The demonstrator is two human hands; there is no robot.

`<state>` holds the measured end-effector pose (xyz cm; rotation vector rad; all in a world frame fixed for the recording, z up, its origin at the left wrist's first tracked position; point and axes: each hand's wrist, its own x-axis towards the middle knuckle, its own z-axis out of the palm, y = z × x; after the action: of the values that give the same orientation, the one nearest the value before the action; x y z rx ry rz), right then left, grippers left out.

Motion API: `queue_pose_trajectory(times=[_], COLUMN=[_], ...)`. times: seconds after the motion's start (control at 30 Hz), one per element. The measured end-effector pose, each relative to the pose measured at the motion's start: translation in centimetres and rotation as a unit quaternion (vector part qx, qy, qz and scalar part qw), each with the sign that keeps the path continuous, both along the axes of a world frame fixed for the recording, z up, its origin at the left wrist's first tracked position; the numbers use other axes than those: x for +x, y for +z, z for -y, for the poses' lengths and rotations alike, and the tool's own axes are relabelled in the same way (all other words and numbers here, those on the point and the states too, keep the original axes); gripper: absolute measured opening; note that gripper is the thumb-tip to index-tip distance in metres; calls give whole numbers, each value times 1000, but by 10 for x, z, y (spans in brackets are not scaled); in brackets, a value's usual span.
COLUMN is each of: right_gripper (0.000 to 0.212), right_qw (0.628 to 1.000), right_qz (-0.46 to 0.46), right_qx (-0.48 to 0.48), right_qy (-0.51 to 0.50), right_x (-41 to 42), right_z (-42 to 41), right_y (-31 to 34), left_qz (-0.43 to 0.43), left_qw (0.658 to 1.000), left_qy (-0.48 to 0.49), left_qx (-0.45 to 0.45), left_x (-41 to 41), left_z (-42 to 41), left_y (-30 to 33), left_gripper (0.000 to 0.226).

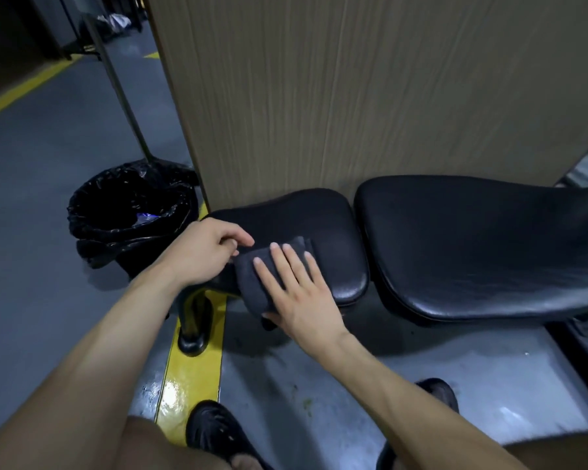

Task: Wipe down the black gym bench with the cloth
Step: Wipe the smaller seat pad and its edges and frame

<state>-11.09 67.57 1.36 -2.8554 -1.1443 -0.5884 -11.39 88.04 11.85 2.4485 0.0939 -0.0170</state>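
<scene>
The black gym bench has a small seat pad (333,232) and a long back pad (472,245) to its right, with a narrow gap between them. A folded dark grey cloth (252,283) lies over the near left part of the seat pad and hangs over its front edge. My right hand (299,293) lies flat on the cloth with the fingers spread and the thumb under its lower edge. My left hand (204,252) pinches the cloth's upper left corner between thumb and fingers.
A bin lined with a black bag (129,212) stands left of the bench. A tall wood-grain panel (353,96) rises right behind the pads. The bench's black leg (194,320) stands on a yellow floor stripe (190,378). My black shoes (218,435) are below.
</scene>
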Motion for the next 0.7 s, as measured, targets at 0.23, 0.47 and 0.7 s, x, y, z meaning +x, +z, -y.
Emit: queue_pose_trajectory(times=[0.23,0.47,0.7], right_gripper=[85,65,56], right_qw=[991,784,653], right_qz=[-31,-271,-335], right_qx=[129,545,646], right_qy=[-26,-123,-212], right_x=[-21,-78,-59], right_z=[83,95,65], right_y=[-22,-41,-61], left_qz=[-11,-21,-23], left_qw=[999,998,995], left_qy=[-44,-58,-93], left_qx=[6,11,18], left_x=[0,-2,9], left_z=[32,40,58], left_y=[3,8,5], left_gripper=[39,37,37])
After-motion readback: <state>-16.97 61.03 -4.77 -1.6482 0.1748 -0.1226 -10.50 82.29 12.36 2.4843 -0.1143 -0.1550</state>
